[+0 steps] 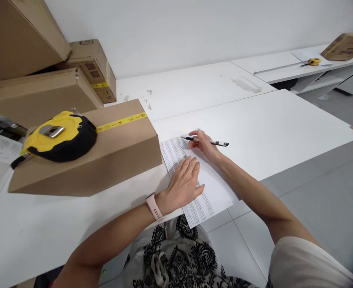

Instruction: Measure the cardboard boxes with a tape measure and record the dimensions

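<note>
My left hand (183, 183) lies flat on a printed sheet of paper (215, 192), fingers stretched out, holding it down on the white table (269, 128). A pale watch band is on that wrist. My right hand (202, 144) is closed round a black pen (221, 143), its tip touching the upper rows of the sheet. Just left of the paper stands a brown cardboard box (110, 160) with a strip of yellow tape. A yellow and black tape measure (60, 136) rests on top of the box.
Several more cardboard boxes (41, 92) are stacked at the back left against the wall. Another table at the far right carries a second yellow tape measure (314, 61) and a box (346, 46). Tiled floor lies beyond the table's right edge.
</note>
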The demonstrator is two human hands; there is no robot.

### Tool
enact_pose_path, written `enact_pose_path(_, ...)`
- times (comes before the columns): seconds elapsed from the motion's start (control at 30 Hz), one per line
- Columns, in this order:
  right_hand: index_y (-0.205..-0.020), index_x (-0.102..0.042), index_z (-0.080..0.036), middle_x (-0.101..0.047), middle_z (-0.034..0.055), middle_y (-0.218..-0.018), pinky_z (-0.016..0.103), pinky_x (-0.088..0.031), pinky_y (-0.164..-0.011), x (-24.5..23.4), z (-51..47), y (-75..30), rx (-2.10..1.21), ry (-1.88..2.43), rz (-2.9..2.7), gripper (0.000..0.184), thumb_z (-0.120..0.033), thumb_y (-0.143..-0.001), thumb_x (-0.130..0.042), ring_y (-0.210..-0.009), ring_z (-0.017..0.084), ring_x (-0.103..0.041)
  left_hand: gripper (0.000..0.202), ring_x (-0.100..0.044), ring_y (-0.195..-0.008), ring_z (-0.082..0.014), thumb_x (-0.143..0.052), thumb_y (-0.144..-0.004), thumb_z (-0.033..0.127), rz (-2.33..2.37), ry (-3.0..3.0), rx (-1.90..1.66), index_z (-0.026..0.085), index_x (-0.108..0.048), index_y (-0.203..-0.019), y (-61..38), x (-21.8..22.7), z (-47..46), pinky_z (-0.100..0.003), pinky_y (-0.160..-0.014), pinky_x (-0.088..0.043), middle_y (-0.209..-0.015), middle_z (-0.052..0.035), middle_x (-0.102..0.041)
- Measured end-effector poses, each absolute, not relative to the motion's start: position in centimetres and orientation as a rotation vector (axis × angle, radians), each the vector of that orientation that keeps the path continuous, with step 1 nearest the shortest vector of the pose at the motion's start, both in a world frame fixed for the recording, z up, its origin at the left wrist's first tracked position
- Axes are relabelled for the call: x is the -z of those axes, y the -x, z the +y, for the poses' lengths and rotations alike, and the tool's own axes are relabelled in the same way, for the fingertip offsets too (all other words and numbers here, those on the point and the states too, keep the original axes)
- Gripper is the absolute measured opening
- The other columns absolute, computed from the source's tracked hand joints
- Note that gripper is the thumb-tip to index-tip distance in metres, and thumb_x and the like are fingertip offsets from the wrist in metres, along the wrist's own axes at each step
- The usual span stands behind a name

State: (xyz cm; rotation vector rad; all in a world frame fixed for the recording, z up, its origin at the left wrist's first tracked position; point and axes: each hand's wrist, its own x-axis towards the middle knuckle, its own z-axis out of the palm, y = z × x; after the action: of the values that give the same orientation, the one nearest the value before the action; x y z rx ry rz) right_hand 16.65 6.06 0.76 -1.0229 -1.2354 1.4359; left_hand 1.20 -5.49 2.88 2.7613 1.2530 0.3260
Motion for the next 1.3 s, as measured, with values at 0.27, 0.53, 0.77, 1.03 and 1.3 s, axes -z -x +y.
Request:
enact_pose_path(0.27,-0.081,-0.061,-0.021,-0.058,-0.0014,-0.074,0.031,-0.043,-0.067,0.6,6.2,-17.1,-1.265,1.108,-1.434,0.033,-0.053,-0.083,-0.071,-0.067,0.013,-0.050,0.081,-0.022,-0.151,-0.0410,-0.050,-0.096,0.056,1.301,-2.695,-0.144,-0.005,-0.039,-0.147,-1.7,-0.9,-3.6,-0.053,-0.124,-0.022,-0.160,-0.0305,-0.028)
enact_pose_path(0.53,-0.084,-0.053,-0.022,-0.055,-0.0036,-0.064,0.029,-0.039,-0.055,1.1,6.2,-17.0,-1.270,1.114,-1.487,0.032,-0.049,-0.083,-0.071,-0.058,0.013,-0.051,0.081,-0.026,-0.150,-0.0411,-0.048,-0.095,0.060,1.298,-2.739,-0.236,-0.003,-0.039,-0.146,-1.6,0.1,-3.6,-0.053,-0.122,-0.023,-0.159,-0.0311,-0.031)
enact_pose_path(0.77,-0.077,-0.044,-0.024,-0.041,-0.0077,-0.054,0.028,-0.028,-0.050,0.2,5.3,-17.0,-1.020,1.297,-1.675,0.022,-0.035,-0.087,-0.060,-0.049,0.011,-0.038,0.083,-0.037,-0.145,-0.0400,-0.047,-0.095,0.061,1.302,-2.794,-0.262,-0.003,-0.039,-0.146,-1.7,0.3,-3.6,-0.052,-0.122,-0.022,-0.153,-0.0295,-0.043)
enact_pose_path(1.03,-0.077,-0.044,-0.024,-0.041,-0.0080,-0.054,0.028,-0.031,-0.050,0.5,5.4,-17.1,-1.022,1.285,-1.697,0.021,-0.034,-0.089,-0.059,-0.050,0.011,-0.040,0.083,-0.034,-0.146,-0.0413,-0.049,-0.095,0.059,1.295,-2.766,-0.274,-0.005,-0.040,-0.146,-1.7,0.4,-3.7,-0.052,-0.124,-0.017,-0.153,-0.0302,-0.042)
enact_pose_path(1.3,-0.077,-0.045,-0.024,-0.044,-0.0073,-0.055,0.028,-0.031,-0.050,0.4,5.3,-17.0,-1.027,1.290,-1.706,0.022,-0.037,-0.088,-0.059,-0.050,0.011,-0.041,0.081,-0.036,-0.144,-0.0408,-0.048,-0.095,0.059,1.302,-2.782,-0.263,-0.004,-0.041,-0.144,-1.7,0.2,-3.6,-0.052,-0.122,-0.022,-0.151,-0.0296,-0.045)
